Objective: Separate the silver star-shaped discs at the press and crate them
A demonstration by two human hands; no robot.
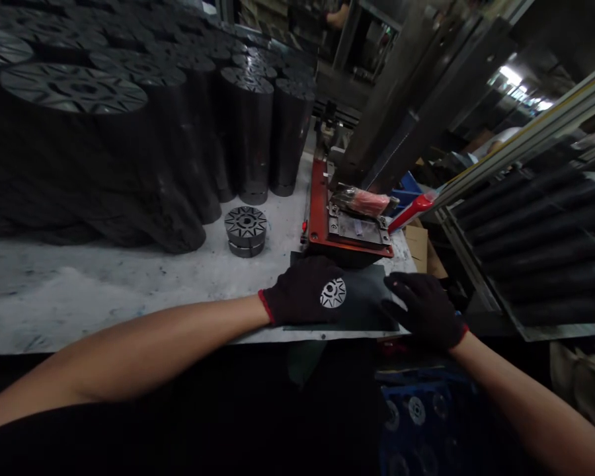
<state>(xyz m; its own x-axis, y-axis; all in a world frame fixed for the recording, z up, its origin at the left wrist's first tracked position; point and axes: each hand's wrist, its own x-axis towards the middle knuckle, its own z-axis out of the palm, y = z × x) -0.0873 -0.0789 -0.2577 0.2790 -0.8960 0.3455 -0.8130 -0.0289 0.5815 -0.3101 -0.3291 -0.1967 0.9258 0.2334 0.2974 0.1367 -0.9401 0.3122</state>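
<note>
My left hand point(302, 291), in a dark glove with a red cuff, is closed around a round slotted metal core point(332, 293). The core's end face, with a zigzag pattern and a centre hole, faces up to the right; its side is hidden by the glove. Beneath it lies a dark mat point(371, 301). My right hand point(424, 309), gloved alike, hovers at the mat's right edge with thumb and fingers apart and nothing between them. A short stack of similar cores point(246, 230) stands on the white worktop point(188, 281), left of the mat.
Tall columns of stacked cores point(250, 132) crowd the back left. A red-based press fixture point(320, 211) stands behind the mat, with a pink wrapped item point(369, 201) on it and a red bottle point(411, 210) beside it. Below right, a blue tray point(406, 436) contains several discs.
</note>
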